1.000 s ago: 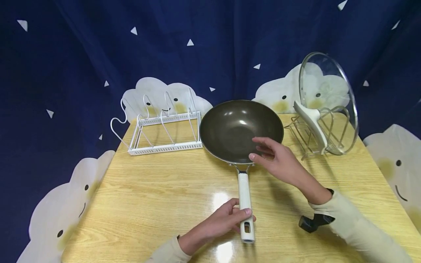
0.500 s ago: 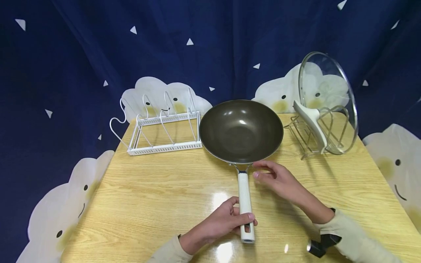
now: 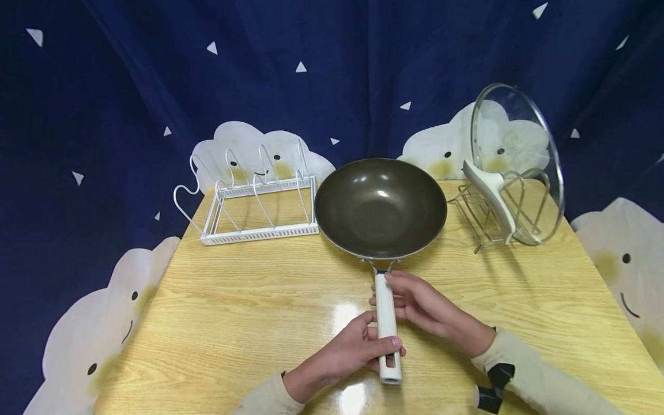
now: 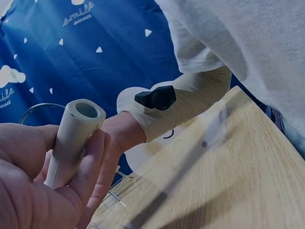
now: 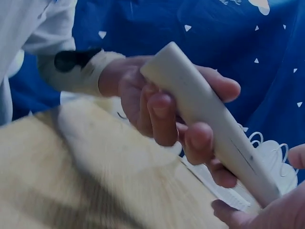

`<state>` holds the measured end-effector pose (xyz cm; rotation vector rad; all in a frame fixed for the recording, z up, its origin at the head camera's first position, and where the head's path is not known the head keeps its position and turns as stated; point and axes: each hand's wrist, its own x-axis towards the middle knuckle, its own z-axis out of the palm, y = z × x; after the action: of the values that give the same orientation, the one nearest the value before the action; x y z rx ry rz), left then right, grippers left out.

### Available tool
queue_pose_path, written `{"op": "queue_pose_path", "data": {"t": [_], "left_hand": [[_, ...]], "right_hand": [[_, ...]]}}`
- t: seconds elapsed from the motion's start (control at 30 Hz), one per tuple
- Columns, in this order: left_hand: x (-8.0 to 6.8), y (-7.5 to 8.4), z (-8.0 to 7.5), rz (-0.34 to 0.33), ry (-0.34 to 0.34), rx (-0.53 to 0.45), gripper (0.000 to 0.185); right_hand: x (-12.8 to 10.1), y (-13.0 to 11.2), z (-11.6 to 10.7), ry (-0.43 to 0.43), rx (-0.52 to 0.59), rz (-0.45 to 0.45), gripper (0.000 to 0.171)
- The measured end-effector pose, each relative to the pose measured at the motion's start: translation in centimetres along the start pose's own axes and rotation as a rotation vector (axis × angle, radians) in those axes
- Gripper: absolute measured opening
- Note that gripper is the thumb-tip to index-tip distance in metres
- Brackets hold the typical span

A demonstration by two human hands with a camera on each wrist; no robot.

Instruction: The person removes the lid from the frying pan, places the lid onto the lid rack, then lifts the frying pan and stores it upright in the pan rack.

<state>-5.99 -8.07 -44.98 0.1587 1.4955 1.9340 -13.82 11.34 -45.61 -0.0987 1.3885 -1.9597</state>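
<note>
Both my hands now hold the wok's handle (image 3: 386, 323): my left hand (image 3: 353, 346) still curls its grip round the near end, while my right hand (image 3: 422, 305) has dropped back from the rim to wrap the upper handle. The wok (image 3: 380, 206) rests mid-desk (image 3: 249, 311).

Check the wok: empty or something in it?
Empty. The head view shows the wok's bare dark inside with only light glints; both hands grip its handle.

One wok (image 3: 380, 206), one glass lid (image 3: 513, 155), two racks (image 3: 259, 202) (image 3: 490, 210), one table (image 3: 233, 311), two hands (image 3: 353, 349) (image 3: 422, 302).
</note>
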Motion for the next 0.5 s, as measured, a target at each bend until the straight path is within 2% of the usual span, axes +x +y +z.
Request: {"op": "queue_pose_path", "data": {"t": [0.2,0.3,0.37,0.5], "left_hand": [[0.1,-0.1,-0.1,0.009,-0.011,-0.019,0.043],[0.0,0.0,-0.1,0.008,-0.019,-0.013,0.043],[0.0,0.0,-0.2,0.008,-0.032,-0.002,0.043],[0.1,0.0,-0.3,0.006,-0.053,0.016,0.039]], "right_hand": [[1.0,0.1,1.0,-0.038,0.175,0.044,0.077],[1.5,-0.1,1.5,-0.038,0.277,0.068,0.081],[1.7,-0.2,1.7,-0.039,0.342,0.081,0.077],[1.9,-0.4,2.3,-0.016,0.422,0.113,0.054]]}}
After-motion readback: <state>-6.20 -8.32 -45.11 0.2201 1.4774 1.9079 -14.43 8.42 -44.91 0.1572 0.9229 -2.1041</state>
